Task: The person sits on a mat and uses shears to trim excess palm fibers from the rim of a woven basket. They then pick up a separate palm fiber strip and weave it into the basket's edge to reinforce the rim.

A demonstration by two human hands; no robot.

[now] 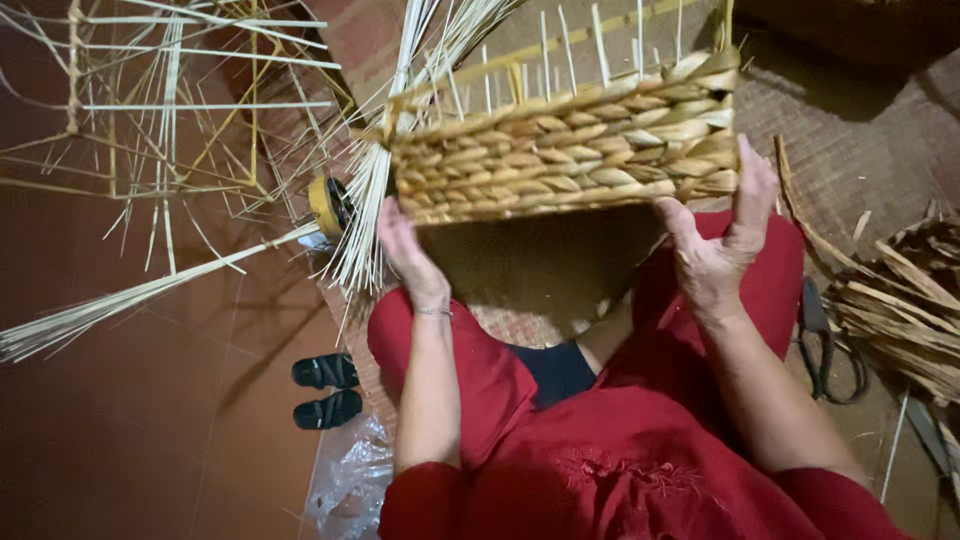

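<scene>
At nine o'clock a loose wire frame (170,100) and a bundle of pale reeds (150,290) are seen on the red floor (120,430); black sandals (326,388) lie at seven. The left hand (405,245) is pressed against the basket's left end, fingers (388,215) close together, flat beside trailing strands (365,210). The half-woven basket (565,150) is held up at twelve, above the lap, upright stakes (560,45) bare. The right hand (725,245) is clamped on the right end, fingers (755,175) wrapped over the weave. An even grip at both ends is judged best. Scissors (825,340) and dried fibre (900,310) crowd three o'clock.
</scene>
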